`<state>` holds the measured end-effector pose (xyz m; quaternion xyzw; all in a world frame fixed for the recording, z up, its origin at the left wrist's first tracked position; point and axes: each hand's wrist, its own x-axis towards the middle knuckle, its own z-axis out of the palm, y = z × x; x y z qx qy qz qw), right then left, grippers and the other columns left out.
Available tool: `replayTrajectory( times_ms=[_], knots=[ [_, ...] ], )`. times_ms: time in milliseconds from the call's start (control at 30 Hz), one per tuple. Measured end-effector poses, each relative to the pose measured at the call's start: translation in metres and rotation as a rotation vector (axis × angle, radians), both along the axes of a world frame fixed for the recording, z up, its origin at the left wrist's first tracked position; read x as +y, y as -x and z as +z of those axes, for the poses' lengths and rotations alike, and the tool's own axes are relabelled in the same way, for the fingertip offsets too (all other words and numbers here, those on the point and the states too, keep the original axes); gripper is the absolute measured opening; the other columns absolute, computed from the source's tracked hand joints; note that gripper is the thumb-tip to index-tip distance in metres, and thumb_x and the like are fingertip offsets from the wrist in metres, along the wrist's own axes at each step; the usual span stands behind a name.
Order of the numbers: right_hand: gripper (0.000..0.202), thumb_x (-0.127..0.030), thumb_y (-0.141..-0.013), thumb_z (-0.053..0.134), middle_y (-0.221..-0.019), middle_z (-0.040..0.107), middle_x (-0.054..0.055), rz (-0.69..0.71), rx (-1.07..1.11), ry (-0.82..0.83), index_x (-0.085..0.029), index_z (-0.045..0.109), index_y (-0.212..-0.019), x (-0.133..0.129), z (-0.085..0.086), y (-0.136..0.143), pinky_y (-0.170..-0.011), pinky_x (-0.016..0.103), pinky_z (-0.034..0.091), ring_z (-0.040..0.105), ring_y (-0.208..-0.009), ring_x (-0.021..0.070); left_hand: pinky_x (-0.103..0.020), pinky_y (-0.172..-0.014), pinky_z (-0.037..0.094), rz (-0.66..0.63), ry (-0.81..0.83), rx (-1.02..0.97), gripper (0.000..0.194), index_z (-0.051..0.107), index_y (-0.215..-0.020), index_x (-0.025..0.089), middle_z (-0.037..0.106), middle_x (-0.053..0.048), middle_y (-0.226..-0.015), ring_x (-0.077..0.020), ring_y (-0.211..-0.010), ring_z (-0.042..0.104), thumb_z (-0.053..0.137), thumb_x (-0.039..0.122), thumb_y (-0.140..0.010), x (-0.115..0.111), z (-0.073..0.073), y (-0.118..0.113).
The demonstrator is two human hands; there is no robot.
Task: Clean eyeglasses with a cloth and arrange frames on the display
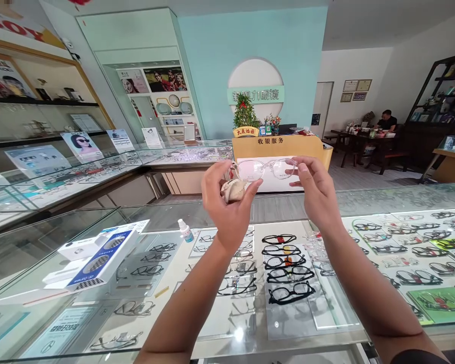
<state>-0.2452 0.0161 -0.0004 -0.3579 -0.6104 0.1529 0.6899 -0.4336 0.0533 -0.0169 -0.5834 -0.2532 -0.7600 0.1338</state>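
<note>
A pair of clear-framed eyeglasses (251,169) is held up level above the glass display counter, lenses facing forward. My left hand (227,202) grips its left end, and a crumpled beige cloth (234,190) is tucked in the same palm. At the other end, my right hand (316,187) pinches the frame near the hinge between thumb and fingers. Under my hands, several black eyeglasses (289,260) lie in a column in the counter. A small white spray bottle (185,231) with a blue label stands left of my left forearm.
A blue and white box (102,260) sits on the counter at left. More eyeglasses (419,277) fill the case at right. Beyond stands a wooden cashier desk (284,146) with a plant (244,114). A person (387,121) sits at a far table.
</note>
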Motion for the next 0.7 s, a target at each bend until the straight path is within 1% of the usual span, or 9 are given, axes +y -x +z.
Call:
replayTrajectory(
  times_ms=[67, 133, 233, 400, 567, 700],
  knots=[
    [0.032, -0.055, -0.109, 0.058, -0.133, 0.077, 0.009, 0.013, 0.028, 0.004, -0.027, 0.067, -0.122, 0.001, 0.002, 0.000, -0.085, 0.037, 0.065, 0.076, -0.110, 0.0197, -0.044, -0.099, 0.060, 0.014, -0.010, 0.009, 0.059, 0.064, -0.135, 0.027, 0.068, -0.010, -0.134, -0.0293, -0.130, 0.066, 0.087, 0.057, -0.090, 0.000, -0.001, -0.001],
    [0.030, -0.054, -0.109, 0.059, -0.133, 0.077, 0.008, -0.005, 0.029, -0.005, -0.027, 0.066, -0.120, 0.001, 0.003, -0.001, -0.085, 0.036, 0.065, 0.076, -0.109, 0.0191, -0.043, -0.098, 0.061, 0.001, -0.021, 0.010, 0.059, 0.064, -0.135, 0.027, 0.068, -0.010, -0.134, -0.0294, -0.130, 0.067, 0.086, 0.057, -0.090, 0.001, -0.002, -0.002],
    [0.027, -0.052, -0.109, 0.060, -0.132, 0.076, 0.008, -0.067, 0.002, -0.062, -0.027, 0.065, -0.118, 0.001, 0.002, -0.001, -0.086, 0.036, 0.065, 0.075, -0.112, 0.0198, -0.044, -0.104, 0.060, -0.051, -0.009, 0.002, 0.059, 0.065, -0.136, 0.027, 0.070, -0.009, -0.134, -0.0283, -0.129, 0.069, 0.087, 0.056, -0.090, 0.006, -0.001, -0.002],
    [0.024, -0.050, -0.108, 0.062, -0.131, 0.074, 0.008, -0.144, -0.007, -0.155, -0.029, 0.062, -0.121, 0.002, -0.003, 0.001, -0.092, 0.039, 0.065, 0.073, -0.126, 0.0229, -0.046, -0.111, 0.060, -0.131, 0.097, -0.002, 0.057, 0.064, -0.135, 0.026, 0.073, -0.010, -0.133, -0.0279, -0.129, 0.071, 0.082, 0.060, -0.093, 0.013, 0.000, -0.003],
    [0.022, -0.046, -0.106, 0.065, -0.128, 0.072, 0.008, -0.130, 0.028, -0.189, -0.030, 0.062, -0.119, 0.003, -0.005, 0.005, -0.104, 0.045, 0.063, 0.071, -0.129, 0.0238, -0.045, -0.110, 0.061, -0.180, 0.154, -0.007, 0.055, 0.064, -0.137, 0.026, 0.073, -0.011, -0.137, -0.0271, -0.129, 0.072, 0.082, 0.056, -0.095, 0.013, 0.000, -0.005],
    [0.021, -0.045, -0.103, 0.066, -0.125, 0.073, 0.008, -0.107, 0.057, -0.184, -0.029, 0.062, -0.117, 0.005, -0.003, 0.004, -0.106, 0.046, 0.062, 0.073, -0.125, 0.0237, -0.044, -0.109, 0.061, -0.198, 0.130, -0.006, 0.054, 0.063, -0.137, 0.026, 0.073, -0.011, -0.136, -0.0268, -0.129, 0.073, 0.081, 0.056, -0.096, 0.011, -0.001, -0.007]
  ],
)
